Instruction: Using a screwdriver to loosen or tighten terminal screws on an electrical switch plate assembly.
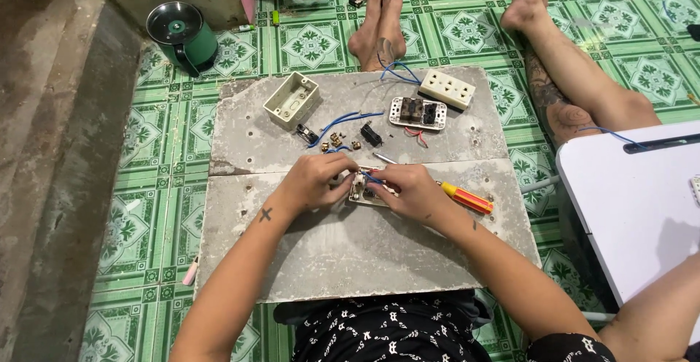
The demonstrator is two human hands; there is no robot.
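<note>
Two bare hands, left hand and right hand, meet over one small cream socket part on the rough grey slab; their fingers pinch it, mostly hiding it. One yellow-and-red screwdriver lies just beside. Further off sit one hollow cream box, two socket plates, blue wires and tiny brass bits, hard to count.

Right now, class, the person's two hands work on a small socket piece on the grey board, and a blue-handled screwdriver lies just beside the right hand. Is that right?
Not quite. The head view shows the screwdriver has a yellow and orange handle, not blue. The rest holds: left hand and right hand work on the small socket piece on the grey board.
</note>
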